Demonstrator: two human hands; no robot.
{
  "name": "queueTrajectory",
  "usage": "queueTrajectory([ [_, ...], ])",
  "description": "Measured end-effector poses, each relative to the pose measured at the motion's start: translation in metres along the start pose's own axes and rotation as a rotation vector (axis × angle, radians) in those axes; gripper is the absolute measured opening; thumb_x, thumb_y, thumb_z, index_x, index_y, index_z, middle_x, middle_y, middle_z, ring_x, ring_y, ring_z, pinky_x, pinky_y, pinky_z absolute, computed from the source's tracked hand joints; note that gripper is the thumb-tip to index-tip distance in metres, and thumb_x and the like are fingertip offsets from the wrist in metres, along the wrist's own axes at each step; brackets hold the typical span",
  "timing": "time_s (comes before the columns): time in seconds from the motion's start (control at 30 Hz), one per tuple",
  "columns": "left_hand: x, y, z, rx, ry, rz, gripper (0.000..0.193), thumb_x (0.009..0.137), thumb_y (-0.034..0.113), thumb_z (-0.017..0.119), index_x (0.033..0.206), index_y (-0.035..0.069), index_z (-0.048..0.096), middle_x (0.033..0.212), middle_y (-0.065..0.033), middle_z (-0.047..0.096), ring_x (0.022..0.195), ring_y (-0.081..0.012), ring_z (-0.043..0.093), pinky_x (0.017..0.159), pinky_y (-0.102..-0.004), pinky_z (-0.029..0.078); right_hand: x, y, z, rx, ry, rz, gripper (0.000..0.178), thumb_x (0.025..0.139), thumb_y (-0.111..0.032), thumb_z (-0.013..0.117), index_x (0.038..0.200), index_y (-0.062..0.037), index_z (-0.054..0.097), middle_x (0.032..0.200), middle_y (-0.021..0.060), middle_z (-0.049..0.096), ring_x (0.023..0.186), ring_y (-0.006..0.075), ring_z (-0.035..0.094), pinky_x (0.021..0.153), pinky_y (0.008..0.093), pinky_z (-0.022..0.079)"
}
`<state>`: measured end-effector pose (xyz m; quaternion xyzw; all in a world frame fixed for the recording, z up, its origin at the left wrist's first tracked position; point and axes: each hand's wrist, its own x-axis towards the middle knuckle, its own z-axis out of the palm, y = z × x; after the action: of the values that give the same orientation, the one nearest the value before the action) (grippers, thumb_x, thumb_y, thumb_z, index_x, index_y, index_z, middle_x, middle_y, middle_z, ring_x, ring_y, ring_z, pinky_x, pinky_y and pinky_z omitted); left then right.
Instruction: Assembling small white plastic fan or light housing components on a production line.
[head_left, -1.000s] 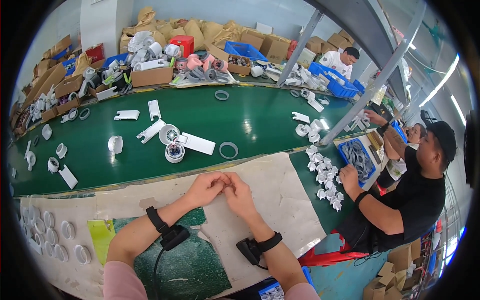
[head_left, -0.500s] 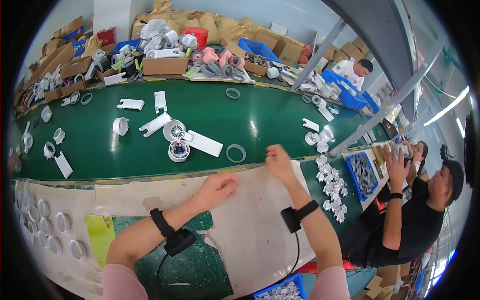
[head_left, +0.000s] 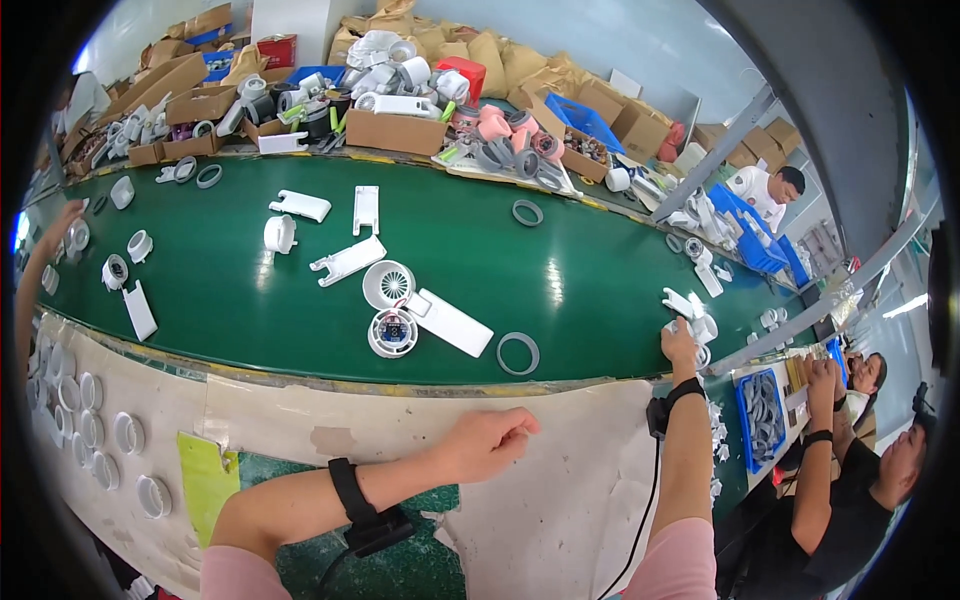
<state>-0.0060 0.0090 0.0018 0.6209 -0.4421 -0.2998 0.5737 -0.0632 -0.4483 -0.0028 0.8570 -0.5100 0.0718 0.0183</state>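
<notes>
Work is judged to be only part done: white rings [head_left: 137, 433] are gathered at the near left of the table [head_left: 590, 470], while on the green belt [head_left: 610, 260] white plates [head_left: 350, 260], a grey ring [head_left: 536, 354] and a round housing [head_left: 393, 350] with its circuit board [head_left: 392, 328] exposed are left spread out. No finished piece can be picked out with certainty. White cups [head_left: 705, 328] at the right of the belt are met by the right hand [head_left: 680, 345]; whether one is gripped or only touched cannot be told, since the fingertips are lost among white parts. The left hand [head_left: 492, 443] is held over the middle of the table, fingers loosely curled and close together; nothing is seen in them, though something small could be hidden. White star-shaped pieces [head_left: 717, 430] are partly covered by the right forearm [head_left: 688, 440]. At the far left, another person's forearm [head_left: 38, 265] is partly cut off, and its hold cannot be made out
</notes>
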Motion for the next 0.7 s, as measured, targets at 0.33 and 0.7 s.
queueTrajectory([
  [0.33, 0.002, 0.002, 0.002, -0.093, -0.054, -0.045, 0.017, 0.085, 0.011, 0.054, 0.100, 0.003, 0.056, 0.072, 0.0009, 0.057, 0.064, -0.0063, 0.053, 0.057, -0.0216, 0.044, -0.136, -0.085, -0.060, 0.908, -0.160, -0.520, 0.040, 0.076, -0.022, 0.068, 0.108, -0.0036, 0.053, 0.083, 0.0046, 0.060, 0.071, 0.0088, 0.054, 0.061, 0.0241, 0.045],
  [0.7, 0.006, 0.015, -0.004, -1.085, -0.404, -0.514, 0.058, 0.091, 0.055, 0.022, 0.113, 0.008, 0.049, 0.098, -0.0120, 0.061, 0.070, -0.0203, 0.062, 0.055, -0.0269, 0.050, -0.350, -0.092, -0.111, 0.850, -0.039, -0.681, 0.051, 0.077, -0.018, 0.065, 0.121, -0.0055, 0.043, 0.113, 0.0114, 0.051, 0.094, 0.0202, 0.053, 0.065, 0.0276, 0.047],
])
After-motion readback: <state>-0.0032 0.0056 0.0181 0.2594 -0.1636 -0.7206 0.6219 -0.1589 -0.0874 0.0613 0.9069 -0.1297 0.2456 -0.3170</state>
